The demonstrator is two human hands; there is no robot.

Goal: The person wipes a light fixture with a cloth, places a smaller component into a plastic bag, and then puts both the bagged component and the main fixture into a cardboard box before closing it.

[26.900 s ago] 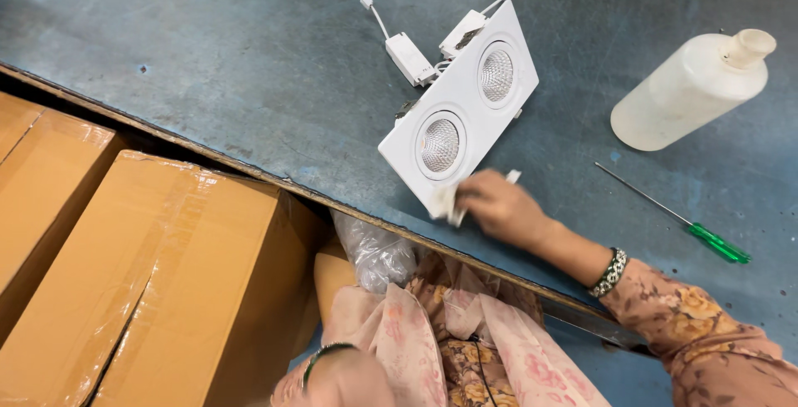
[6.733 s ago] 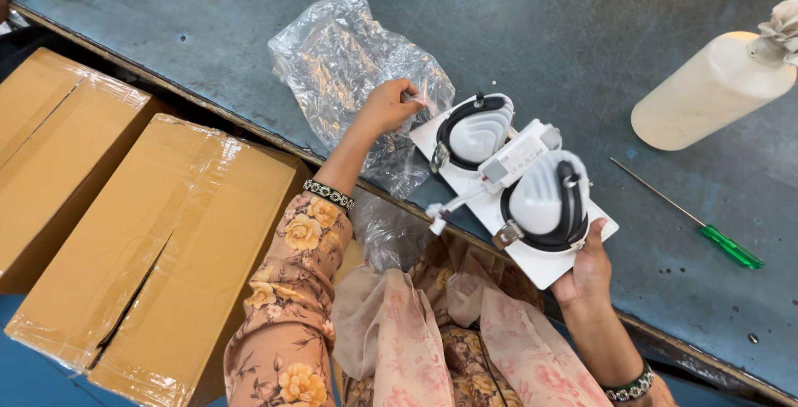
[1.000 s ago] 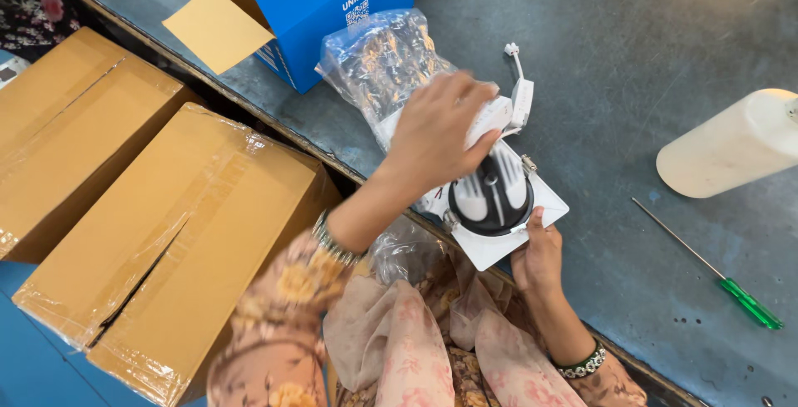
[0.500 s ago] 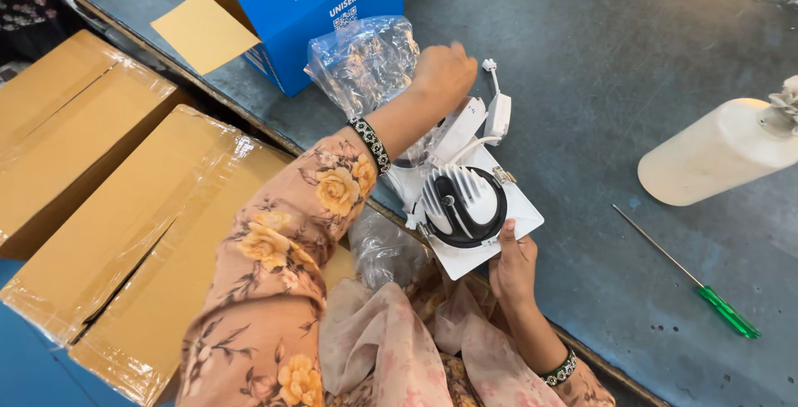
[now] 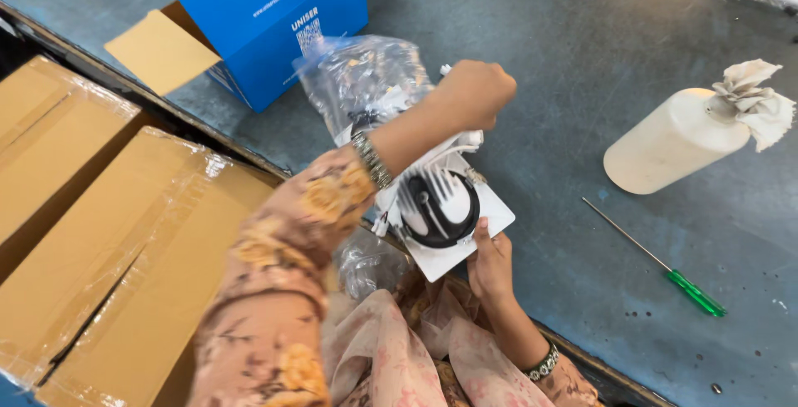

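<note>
A white twin downlight fitting (image 5: pixel 449 207) lies face down on the grey-blue table, its black-and-white heat sinks up. My right hand (image 5: pixel 492 264) grips its near edge from below. A clear bubble-wrap bag (image 5: pixel 359 83) covers the fitting's far end. My left hand (image 5: pixel 470 95) is closed in a fist at the bag's mouth, over the fitting's far end, gripping the bag or the wiring there. My forearm crosses over the fitting and hides its far lamp.
A blue carton (image 5: pixel 266 16) with an open brown flap stands at the far left. A white plastic bottle (image 5: pixel 677 137) stuffed with a cloth lies at the right. A green-handled screwdriver (image 5: pixel 661 261) lies near it. Taped cardboard boxes (image 5: pixel 108 241) sit below the table's edge.
Over the last second my left hand moved from on top of the fitting to its far end and closed into a fist. The bag covers more of the fitting. Earlier the fitting lay uncovered.
</note>
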